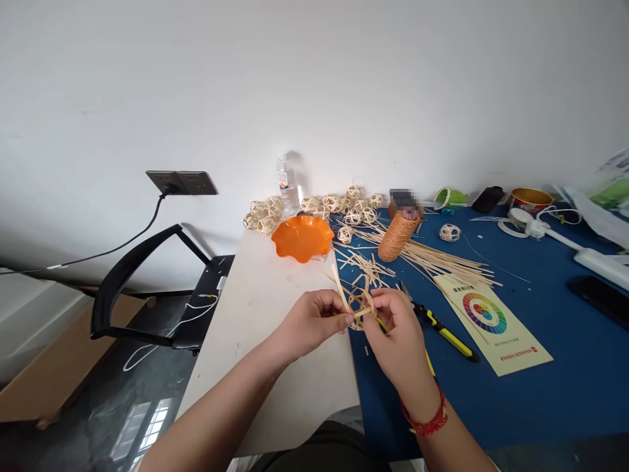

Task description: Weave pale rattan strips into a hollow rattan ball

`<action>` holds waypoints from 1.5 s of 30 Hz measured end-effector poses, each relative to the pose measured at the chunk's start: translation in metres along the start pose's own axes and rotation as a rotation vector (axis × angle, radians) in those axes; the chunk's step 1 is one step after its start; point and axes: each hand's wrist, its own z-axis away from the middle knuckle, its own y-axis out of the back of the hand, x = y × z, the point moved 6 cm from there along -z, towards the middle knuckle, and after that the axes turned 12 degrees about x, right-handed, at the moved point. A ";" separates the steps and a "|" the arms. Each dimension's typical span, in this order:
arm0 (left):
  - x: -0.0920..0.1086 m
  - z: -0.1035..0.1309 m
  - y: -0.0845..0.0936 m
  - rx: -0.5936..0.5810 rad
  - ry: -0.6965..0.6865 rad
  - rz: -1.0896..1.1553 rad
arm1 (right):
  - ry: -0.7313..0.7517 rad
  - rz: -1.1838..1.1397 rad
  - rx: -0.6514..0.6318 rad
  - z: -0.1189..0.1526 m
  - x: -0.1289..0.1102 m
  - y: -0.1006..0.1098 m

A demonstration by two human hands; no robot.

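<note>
Between my two hands is a partly woven bamboo-strip ball (358, 303), with loose strip ends sticking up and out to the left. My left hand (314, 321) pinches a strip at its left side, thumb and fingers together. My right hand (396, 324) grips the ball's right side, with a red cord bracelet on that wrist. Just beyond lie short cut strips (366, 267) on the blue mat. Pliers with yellow-and-black handles (445, 333) lie to the right of my right hand; another yellow handle shows partly beneath it.
An orange wavy-edged dish (302, 239), a water bottle (289, 187) and several finished woven balls (354, 216) stand along the wall. Long strips (442, 255) lie beside a rope-wrapped cylinder (397, 239). A color-wheel booklet (521, 357), phone (602, 300) and lamp (560, 239) are rightward; a black chair (111, 282) is left.
</note>
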 end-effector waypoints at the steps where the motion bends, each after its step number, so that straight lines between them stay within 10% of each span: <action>1: 0.001 0.000 0.000 0.003 -0.010 0.002 | 0.009 0.002 0.020 0.000 0.000 0.000; 11: -0.003 -0.005 0.018 -0.048 0.085 0.128 | -0.069 -0.267 -0.028 0.007 0.005 0.013; 16: -0.005 -0.005 0.021 -0.096 0.127 0.155 | 0.112 -0.044 0.072 0.003 -0.015 0.041; 27: 0.001 0.002 0.015 -0.116 0.084 0.006 | 0.561 0.354 -0.229 0.000 -0.040 0.002; 45: 0.024 0.018 0.014 -0.177 -0.194 -0.044 | 0.288 0.156 -0.310 -0.013 -0.017 0.002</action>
